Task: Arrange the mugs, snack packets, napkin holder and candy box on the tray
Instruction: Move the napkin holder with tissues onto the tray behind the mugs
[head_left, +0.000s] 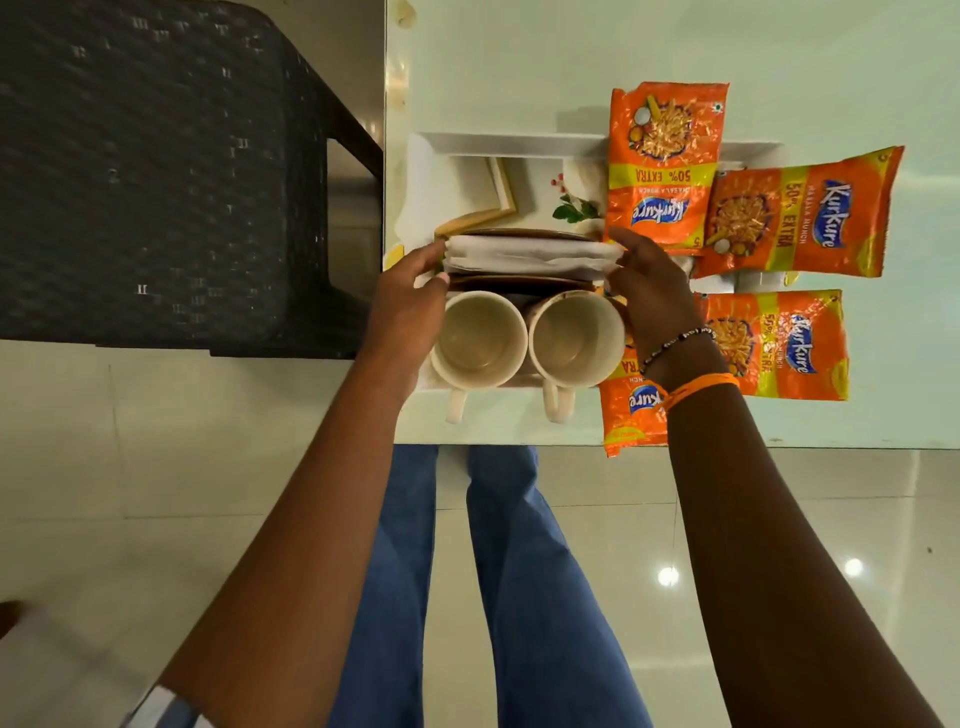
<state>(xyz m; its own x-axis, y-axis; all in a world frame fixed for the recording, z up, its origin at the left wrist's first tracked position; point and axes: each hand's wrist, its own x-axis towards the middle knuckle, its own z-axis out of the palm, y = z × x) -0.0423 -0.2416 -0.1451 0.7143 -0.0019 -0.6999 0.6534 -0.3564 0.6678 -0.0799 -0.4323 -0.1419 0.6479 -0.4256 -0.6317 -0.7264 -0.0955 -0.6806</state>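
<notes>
A white tray (498, 141) with a floral print lies on the table. A brown napkin holder (524, 255) filled with white napkins stands across its middle. My left hand (408, 306) grips the holder's left end and my right hand (652, 288) grips its right end. Two cream mugs (478, 340) (574, 338) sit side by side at the tray's near edge, handles pointing toward me. Several orange snack packets lie at the right: one (667, 161) over the tray's far rim, one (795, 215) beside it, one (779, 343) nearer, one (631, 410) under my right wrist. No candy box is visible.
The pale glass table (545, 62) ends just in front of the mugs. A dark woven chair (156, 171) stands close to the table's left side. My legs in blue trousers and a glossy tiled floor (130, 493) are below.
</notes>
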